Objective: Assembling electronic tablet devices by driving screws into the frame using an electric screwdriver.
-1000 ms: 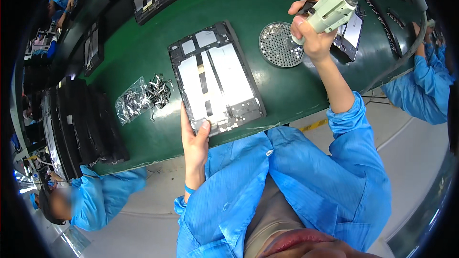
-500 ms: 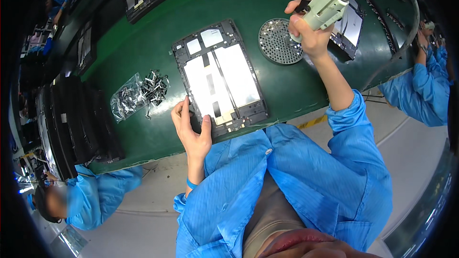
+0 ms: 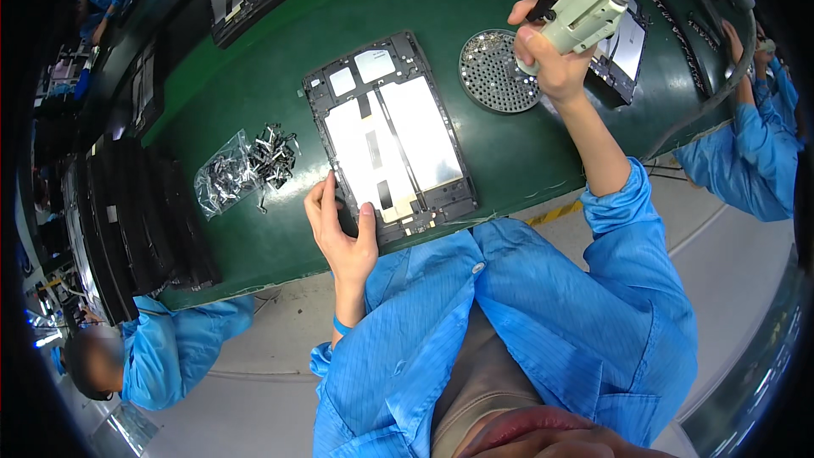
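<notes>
An opened tablet (image 3: 434,131) lies on the green bench in front of me, its silvery battery panels and dark frame facing up. My left hand (image 3: 346,237) grips its lower left corner, thumb on the near edge and forefinger along the side. In my right hand (image 3: 555,64) is a pale green electric screwdriver (image 3: 583,19), fingers wrapped round its body. Its tip is hidden behind the hand, above the right side of a round perforated screw tray (image 3: 487,76). Small bright screws lie along the tray's far rim.
Left of the tablet are a clear bag (image 3: 222,180) and a loose heap of small black and metal parts (image 3: 273,157). Dark panels (image 3: 140,212) stand stacked at far left. Another opened tablet (image 3: 623,51) lies behind my right hand. A grey cable (image 3: 736,59) hangs at right. Co-workers sit on both sides.
My right hand with the screwdriver has shifted very slightly right. My left hand and the tablet stay in place. At far right a co-worker's hand has come up.
</notes>
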`<state>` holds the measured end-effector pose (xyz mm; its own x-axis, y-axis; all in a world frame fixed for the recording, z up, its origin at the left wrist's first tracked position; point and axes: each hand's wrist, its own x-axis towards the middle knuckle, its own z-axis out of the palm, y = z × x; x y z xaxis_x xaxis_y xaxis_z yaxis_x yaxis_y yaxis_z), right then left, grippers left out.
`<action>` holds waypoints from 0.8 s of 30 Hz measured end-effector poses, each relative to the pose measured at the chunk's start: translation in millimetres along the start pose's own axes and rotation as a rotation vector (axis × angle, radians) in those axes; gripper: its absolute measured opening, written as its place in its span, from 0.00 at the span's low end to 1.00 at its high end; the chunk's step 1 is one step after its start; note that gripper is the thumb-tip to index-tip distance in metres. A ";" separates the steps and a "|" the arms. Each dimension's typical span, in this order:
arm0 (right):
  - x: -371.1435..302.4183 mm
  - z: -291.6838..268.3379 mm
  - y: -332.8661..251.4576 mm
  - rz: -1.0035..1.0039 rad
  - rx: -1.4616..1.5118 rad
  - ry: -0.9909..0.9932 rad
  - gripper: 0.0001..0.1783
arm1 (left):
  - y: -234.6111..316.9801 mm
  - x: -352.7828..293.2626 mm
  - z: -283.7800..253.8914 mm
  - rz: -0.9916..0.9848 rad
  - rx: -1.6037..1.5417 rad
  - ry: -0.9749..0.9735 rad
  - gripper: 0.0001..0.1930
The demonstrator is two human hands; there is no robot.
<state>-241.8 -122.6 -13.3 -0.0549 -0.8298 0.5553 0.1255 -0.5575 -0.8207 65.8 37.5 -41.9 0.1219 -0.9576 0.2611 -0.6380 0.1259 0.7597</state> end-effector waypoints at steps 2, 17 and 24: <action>-0.2 0.3 0.1 0.001 0.000 0.003 0.27 | -0.8 -0.2 0.0 -0.003 0.001 -0.003 0.31; 0.1 -8.8 3.5 0.066 0.185 -0.084 0.27 | 3.1 0.6 -1.0 -0.015 0.000 -0.016 0.31; -0.7 -10.1 8.7 0.029 0.251 -0.321 0.30 | 2.2 1.1 -3.4 -0.019 -0.001 -0.024 0.31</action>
<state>-250.6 -127.1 -22.1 0.2592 -0.7731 0.5789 0.3621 -0.4779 -0.8003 67.1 37.6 -37.9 0.1161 -0.9657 0.2324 -0.6347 0.1078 0.7652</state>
